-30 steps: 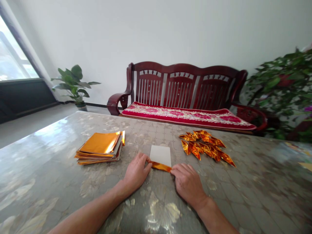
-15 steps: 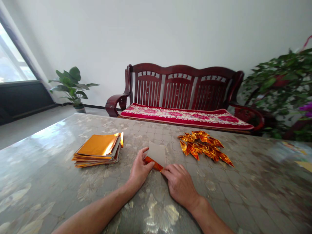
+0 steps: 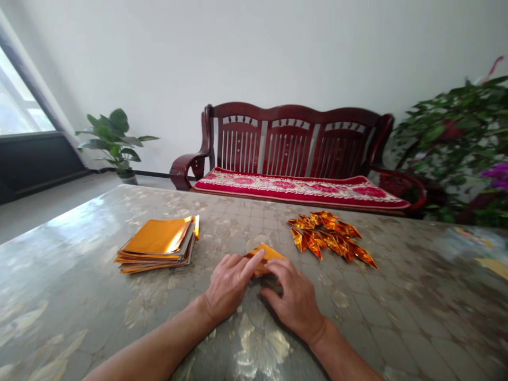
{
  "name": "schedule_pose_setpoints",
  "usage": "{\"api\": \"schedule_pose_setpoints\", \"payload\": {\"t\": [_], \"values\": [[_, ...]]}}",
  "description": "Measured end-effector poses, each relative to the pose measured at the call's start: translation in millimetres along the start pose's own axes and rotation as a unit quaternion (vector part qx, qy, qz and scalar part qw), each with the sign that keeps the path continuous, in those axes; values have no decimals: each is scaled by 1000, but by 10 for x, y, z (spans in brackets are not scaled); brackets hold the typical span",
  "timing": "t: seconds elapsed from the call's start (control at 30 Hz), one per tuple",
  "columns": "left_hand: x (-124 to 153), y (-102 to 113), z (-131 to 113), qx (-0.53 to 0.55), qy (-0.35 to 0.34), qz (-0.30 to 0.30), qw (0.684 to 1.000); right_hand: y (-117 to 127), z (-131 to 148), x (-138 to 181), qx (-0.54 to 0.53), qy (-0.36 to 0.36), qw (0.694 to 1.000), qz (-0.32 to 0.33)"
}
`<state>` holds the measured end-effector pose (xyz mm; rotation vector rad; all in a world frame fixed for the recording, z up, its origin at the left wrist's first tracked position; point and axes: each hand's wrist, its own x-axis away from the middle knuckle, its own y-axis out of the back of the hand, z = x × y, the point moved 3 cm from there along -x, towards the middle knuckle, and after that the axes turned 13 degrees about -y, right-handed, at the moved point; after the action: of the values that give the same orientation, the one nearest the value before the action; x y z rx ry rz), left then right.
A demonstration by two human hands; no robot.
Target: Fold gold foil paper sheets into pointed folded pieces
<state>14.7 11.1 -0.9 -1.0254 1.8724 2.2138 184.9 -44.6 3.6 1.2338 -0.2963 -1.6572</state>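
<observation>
A piece of gold foil paper (image 3: pixel 266 252), folded with its shiny side up and a corner pointing away from me, lies on the table in front of me. My left hand (image 3: pixel 234 278) holds its left part, with the index finger stretched across the foil. From the right, the curved fingertips of my right hand (image 3: pixel 291 296) touch the paper, while the thumb stands apart below them. The paper's near edge is partly hidden by my fingers. To the left is a stack of square gold foil sheets (image 3: pixel 159 236). Several folded gold foil pieces (image 3: pixel 331 238) lie in a cluster to the right.
The patterned, glossy table (image 3: pixel 166 317) reaches toward a dark red wooden bench (image 3: pixel 291 143) with a red floral cushion (image 3: pixel 301 189). A clear plastic bag (image 3: pixel 468 243) lies at the table's right. Potted plants (image 3: pixel 115 137) stand at both sides.
The paper's grey side faced up before; now gold foil shows, folded to a point. My left index finger has moved across it, and my right thumb has come away from the paper.
</observation>
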Motion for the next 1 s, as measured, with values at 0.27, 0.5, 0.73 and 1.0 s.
{"api": "schedule_pose_setpoints", "payload": {"t": [0.27, 0.5, 0.73, 1.0], "values": [[-3, -12, 81, 35, -1, 42, 999, -10, -147, -26, 21, -44, 998, 30], [9, -24, 206, 31, 22, 89, 995, -20, -247, -33, 81, -78, 993, 49], [-7, -50, 113, 47, -6, 92, 995, -25, -198, -29, 94, -45, 992, 78], [2, -79, 215, 119, 66, 86, 987, -9, -261, -30, 105, -80, 989, 71]]}}
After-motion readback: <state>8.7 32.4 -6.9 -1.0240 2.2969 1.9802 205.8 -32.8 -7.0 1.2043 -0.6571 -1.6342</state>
